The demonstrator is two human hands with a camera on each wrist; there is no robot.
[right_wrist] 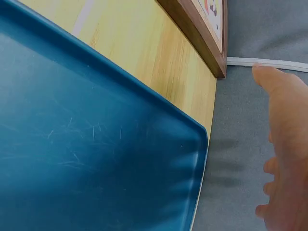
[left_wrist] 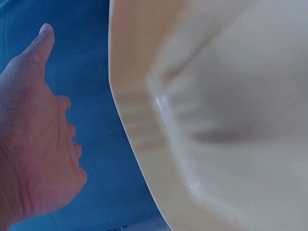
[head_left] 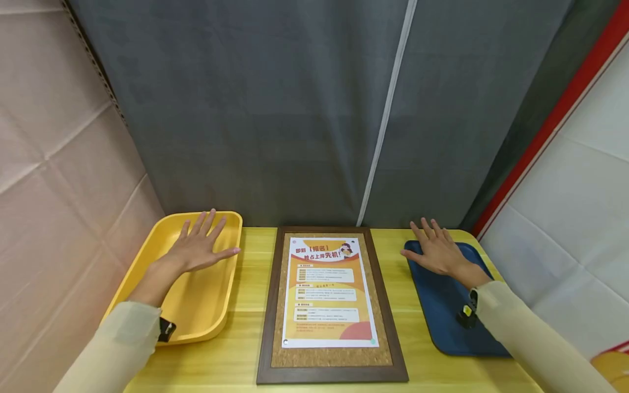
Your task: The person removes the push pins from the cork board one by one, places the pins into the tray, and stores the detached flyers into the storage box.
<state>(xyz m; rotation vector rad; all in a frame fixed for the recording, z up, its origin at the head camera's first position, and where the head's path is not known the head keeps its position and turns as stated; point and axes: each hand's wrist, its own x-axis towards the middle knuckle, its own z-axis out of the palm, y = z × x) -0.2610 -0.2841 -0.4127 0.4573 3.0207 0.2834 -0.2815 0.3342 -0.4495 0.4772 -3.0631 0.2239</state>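
Note:
My left hand (head_left: 199, 248) hovers with spread fingers over the yellow tray (head_left: 196, 319) on the left of the table. Its palm and outstretched thumb show in the left wrist view beside the tray's pale-looking rim (left_wrist: 139, 125). On the other side, my right hand (head_left: 434, 251) is held above the far part of the blue tray (head_left: 442, 327), fingers spread too. Neither hand holds anything. Between them lies a brown-framed cork board (head_left: 334, 357) with an orange and white printed poster (head_left: 326, 295) pinned on it.
The trays and board rest on a yellow wood-grain table (head_left: 236, 355). Behind its far edge hangs a dark grey curtain (head_left: 270, 136) with a pale vertical strip (head_left: 388, 109). White panels stand left (head_left: 64, 191) and right (head_left: 565, 234). An orange-yellow object (head_left: 611, 365) shows at bottom right.

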